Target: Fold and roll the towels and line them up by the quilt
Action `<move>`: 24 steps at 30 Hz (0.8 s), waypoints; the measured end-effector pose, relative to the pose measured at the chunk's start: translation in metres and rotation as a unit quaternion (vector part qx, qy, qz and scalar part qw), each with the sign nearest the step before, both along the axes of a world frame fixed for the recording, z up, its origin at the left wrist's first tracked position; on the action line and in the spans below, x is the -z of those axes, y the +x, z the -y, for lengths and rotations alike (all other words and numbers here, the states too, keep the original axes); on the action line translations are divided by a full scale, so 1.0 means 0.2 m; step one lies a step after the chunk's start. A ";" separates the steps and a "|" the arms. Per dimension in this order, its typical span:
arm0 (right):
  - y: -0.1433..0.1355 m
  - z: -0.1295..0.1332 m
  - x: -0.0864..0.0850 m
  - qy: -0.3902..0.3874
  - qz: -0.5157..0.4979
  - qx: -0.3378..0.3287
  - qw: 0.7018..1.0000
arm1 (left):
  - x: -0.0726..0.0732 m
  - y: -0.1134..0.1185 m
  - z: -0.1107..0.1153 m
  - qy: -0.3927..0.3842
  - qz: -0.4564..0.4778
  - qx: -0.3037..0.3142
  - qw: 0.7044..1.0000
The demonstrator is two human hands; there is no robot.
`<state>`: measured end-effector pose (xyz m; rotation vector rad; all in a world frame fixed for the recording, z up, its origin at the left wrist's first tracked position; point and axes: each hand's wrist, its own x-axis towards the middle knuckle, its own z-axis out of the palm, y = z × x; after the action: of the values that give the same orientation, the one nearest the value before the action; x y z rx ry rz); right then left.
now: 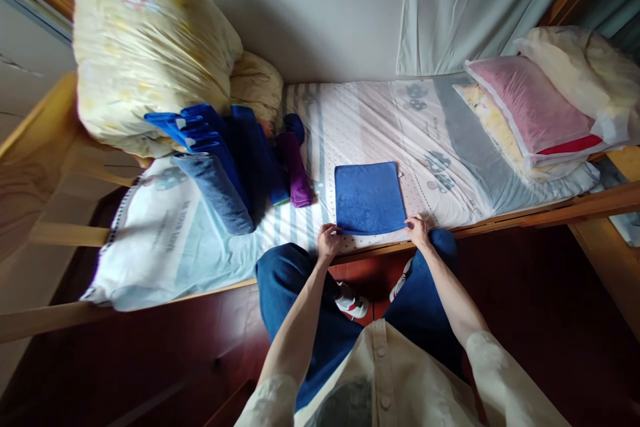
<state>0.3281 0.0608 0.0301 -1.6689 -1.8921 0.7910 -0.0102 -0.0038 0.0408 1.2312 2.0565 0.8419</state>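
Note:
A blue towel [370, 197], roughly square, lies flat on the bed near its front edge. My left hand [329, 241] pinches the towel's near left corner. At the near right corner, my right hand [418, 230] grips the edge between thumb and fingers. The near edge between the hands looks slightly raised. A small white tag shows on the towel's right side. To the left lie a purple rolled towel [295, 170], dark blue folded towels [257, 153] and a grey-blue rolled towel [215, 193].
The bed [370, 113] has a patterned sheet and a wooden front rail [550, 213]. A large yellow quilt bundle [150, 47] stands at the left end. A pink pillow [535, 103] sits on folded bedding at right. A pale curtain [450, 13] hangs behind.

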 end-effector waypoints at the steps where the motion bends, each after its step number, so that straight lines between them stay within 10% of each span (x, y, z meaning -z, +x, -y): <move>1: 0.00 0.00 0.00 0.010 -0.005 -0.007 1.000 | 0.00 0.01 0.00 0.010 0.017 0.003 1.000; 24: 0.01 -0.02 0.03 -0.063 -0.093 0.001 0.994 | 0.06 -0.08 0.04 -0.008 0.059 -0.029 0.998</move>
<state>0.3298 0.0644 0.0237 -1.6083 -1.7440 1.0466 -0.0253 -0.0121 0.0282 1.0917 2.0079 0.9001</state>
